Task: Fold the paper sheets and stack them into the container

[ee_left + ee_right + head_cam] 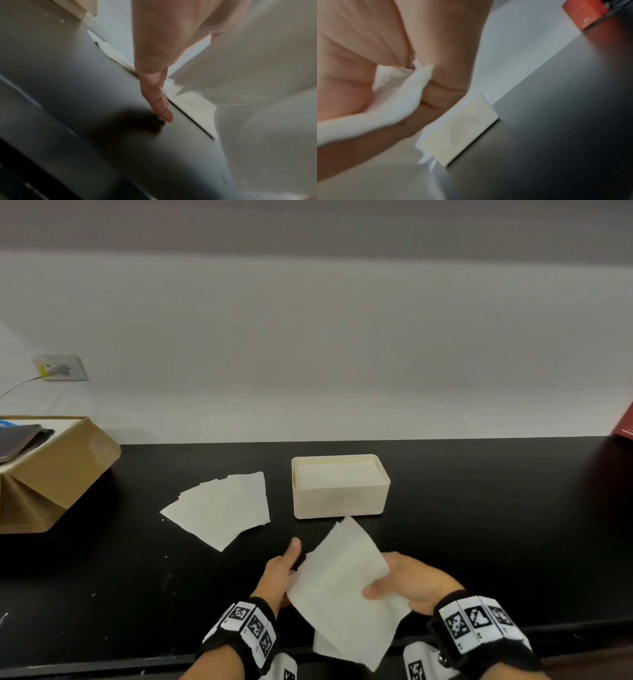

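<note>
A white paper sheet point(342, 587) hangs tilted above the black table's front edge, between both hands. My right hand point(400, 583) pinches its right edge, thumb on top and fingers beneath; the right wrist view shows the paper point(402, 101) squeezed in that hand point(445, 81). My left hand point(279, 573) is at the sheet's left edge with its thumb point(154, 88) stretched straight, off the sheet point(257, 67); its fingers are hidden behind the sheet. Just beyond stands the cream container point(339, 486) point(197, 108) point(462, 128) with folded sheets inside. Several loose sheets point(219, 508) point(109, 50) lie fanned to its left.
An open cardboard box point(51, 467) sits at the table's left end, with a wall socket point(61, 368) behind it. A red box point(625, 422) point(585, 14) stands at the far right by the wall. Bare black tabletop point(496, 508) lies right of the container.
</note>
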Tool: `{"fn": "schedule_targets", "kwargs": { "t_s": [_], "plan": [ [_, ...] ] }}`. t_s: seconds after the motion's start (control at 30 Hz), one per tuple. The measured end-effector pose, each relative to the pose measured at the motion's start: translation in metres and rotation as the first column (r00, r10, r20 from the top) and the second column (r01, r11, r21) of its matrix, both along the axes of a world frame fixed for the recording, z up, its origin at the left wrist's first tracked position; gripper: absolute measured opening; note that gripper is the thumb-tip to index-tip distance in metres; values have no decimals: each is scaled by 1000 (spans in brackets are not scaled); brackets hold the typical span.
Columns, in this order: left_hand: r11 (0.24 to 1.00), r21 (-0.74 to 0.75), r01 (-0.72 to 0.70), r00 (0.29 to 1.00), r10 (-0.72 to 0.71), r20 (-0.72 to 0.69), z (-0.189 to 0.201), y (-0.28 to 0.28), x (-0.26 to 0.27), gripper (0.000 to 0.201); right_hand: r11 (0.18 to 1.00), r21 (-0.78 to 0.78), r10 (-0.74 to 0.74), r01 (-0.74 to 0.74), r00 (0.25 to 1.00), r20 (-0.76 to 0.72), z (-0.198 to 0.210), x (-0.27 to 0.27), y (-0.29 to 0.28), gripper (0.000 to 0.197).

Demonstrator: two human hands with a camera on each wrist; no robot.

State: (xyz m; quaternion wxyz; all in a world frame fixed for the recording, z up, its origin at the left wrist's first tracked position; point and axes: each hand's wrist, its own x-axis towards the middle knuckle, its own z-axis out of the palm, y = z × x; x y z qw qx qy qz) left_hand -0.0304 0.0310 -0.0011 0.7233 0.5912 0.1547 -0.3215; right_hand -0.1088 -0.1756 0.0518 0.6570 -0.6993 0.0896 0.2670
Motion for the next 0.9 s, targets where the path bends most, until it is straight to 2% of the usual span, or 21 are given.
{"fn": "schedule_targets", "kwargs": {
  "t_s": [0.03,0.07,0.13,0.17,0.23,0.33,0.43,0.57,0.63,0.77,0.9],
  "plan": [
    [996,-86,-6,999,2,-46,1,1,1,75,998,55,21,-21,1000,9,3,1,-6,54],
    [988,-153,-19,997,7,-81,-3,2,3,81,995,100,28,-30,999,15,6,2,-12,58],
    [984,-179,-1,994,-18,-108,-10,4,4,96,992,119,37,-37,999,6,3,5,-21,62],
    [990,-140,29,996,-41,-84,-11,4,2,91,993,108,45,-43,999,-13,-2,6,-26,63],
    [994,-93,59,997,-64,-53,-7,1,-4,67,996,64,70,-65,995,-75,-16,9,-34,58],
    [997,-35,75,997,-74,27,-7,-1,-8,38,981,-148,101,-126,981,-167,-34,10,-44,51],
    [988,108,113,988,-123,92,-12,1,-3,42,932,-358,-19,-51,982,-190,-48,8,-53,42],
    [953,246,175,973,-206,107,-15,1,-3,39,864,-502,-140,39,976,-165,-54,4,-54,30],
    [946,269,179,974,-209,88,-16,0,-4,37,871,-467,-226,154,969,-102,-58,3,-55,27],
    [936,309,172,976,-203,73,-17,-1,-4,40,886,-279,-396,371,917,-40,-62,-1,-58,20],
    [949,290,123,986,-151,77,-15,1,-2,39,917,-112,-393,383,914,-97,-61,-5,-65,22]
  ]
}}
